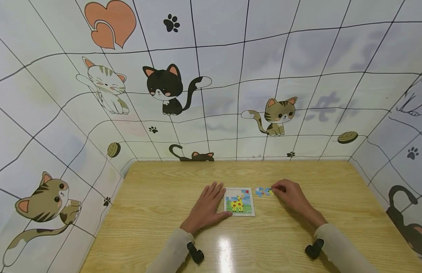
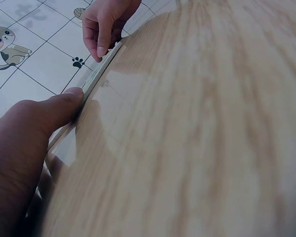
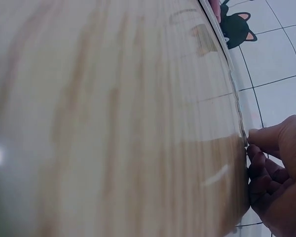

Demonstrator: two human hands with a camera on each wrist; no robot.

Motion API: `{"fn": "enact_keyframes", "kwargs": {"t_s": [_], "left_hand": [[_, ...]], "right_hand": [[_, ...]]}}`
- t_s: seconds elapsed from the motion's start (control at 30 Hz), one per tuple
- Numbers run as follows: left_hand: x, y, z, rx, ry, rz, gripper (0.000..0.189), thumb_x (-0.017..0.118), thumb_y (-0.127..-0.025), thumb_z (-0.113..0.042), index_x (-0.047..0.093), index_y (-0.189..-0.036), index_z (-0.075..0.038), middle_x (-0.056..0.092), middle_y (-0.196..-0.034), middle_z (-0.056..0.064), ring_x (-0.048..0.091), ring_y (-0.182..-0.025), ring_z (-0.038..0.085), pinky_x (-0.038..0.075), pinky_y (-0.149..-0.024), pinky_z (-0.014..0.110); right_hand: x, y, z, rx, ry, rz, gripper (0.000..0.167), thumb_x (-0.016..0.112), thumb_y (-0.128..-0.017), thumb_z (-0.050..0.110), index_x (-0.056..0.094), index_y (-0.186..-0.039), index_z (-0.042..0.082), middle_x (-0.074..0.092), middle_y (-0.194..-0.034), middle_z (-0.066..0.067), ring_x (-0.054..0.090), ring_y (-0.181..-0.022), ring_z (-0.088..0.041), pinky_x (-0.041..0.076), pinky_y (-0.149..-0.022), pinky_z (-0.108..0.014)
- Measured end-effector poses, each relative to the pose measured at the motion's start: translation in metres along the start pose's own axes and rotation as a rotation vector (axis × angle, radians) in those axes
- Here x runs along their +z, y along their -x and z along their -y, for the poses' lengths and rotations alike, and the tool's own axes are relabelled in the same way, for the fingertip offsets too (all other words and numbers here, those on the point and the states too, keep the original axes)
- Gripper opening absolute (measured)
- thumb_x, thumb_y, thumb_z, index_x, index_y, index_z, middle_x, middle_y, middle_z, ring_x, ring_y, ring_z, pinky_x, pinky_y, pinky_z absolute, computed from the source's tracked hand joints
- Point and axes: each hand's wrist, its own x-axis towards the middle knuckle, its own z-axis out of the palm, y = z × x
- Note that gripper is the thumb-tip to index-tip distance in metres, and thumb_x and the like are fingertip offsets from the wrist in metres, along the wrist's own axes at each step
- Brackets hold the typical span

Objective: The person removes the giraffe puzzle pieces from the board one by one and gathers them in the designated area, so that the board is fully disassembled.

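A square jigsaw puzzle point(image 1: 237, 204) with a yellow giraffe and a white border lies flat on the table; its top left part is bare white. My left hand point(image 1: 207, 206) rests along the puzzle's left side, fingers straight, with the thumb point(image 2: 69, 101) on its near edge. Right of the puzzle are a few loose blue puzzle pieces point(image 1: 259, 191). At their right end, my right hand point(image 1: 292, 193) pinches a small blue-and-yellow puzzle piece point(image 1: 269, 190) between thumb and forefinger, low at the tabletop. In the right wrist view its other fingers point(image 3: 261, 190) are curled.
The glossy wooden table point(image 1: 156, 197) meets a white wall point(image 1: 224, 102) printed with cartoon cats and grid lines at its back edge. Side walls stand left and right. A black wrist device point(image 1: 195, 253) sits on the left sleeve, another black device point(image 1: 314, 249) on the right.
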Motion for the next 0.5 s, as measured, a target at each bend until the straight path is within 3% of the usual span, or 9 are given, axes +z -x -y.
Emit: {"fn": "enact_keyframes", "kwargs": {"t_s": [0.2,0.5], "left_hand": [[0.002,0.001,0.001,-0.003,0.003,0.004,0.098,0.053,-0.103,-0.076,0.034,-0.174,-0.011,0.025,-0.183,0.008,0.016,-0.170,0.030,0.013,-0.139,0.051],[0.004,0.000,0.003,-0.014,-0.024,0.019,0.099,0.047,-0.103,-0.080,0.032,-0.175,-0.014,0.022,-0.184,0.005,0.013,-0.171,0.027,0.011,-0.139,0.049]], "right_hand": [[0.000,0.000,0.003,0.023,-0.017,0.001,0.009,0.077,-0.103,0.005,0.082,-0.110,0.004,0.077,-0.102,-0.004,0.064,-0.084,-0.011,0.054,-0.071,-0.028],[0.001,-0.003,0.019,-0.012,0.021,-0.004,0.011,0.078,-0.102,0.004,0.082,-0.112,0.002,0.078,-0.103,-0.005,0.067,-0.087,-0.014,0.057,-0.073,-0.029]]}}
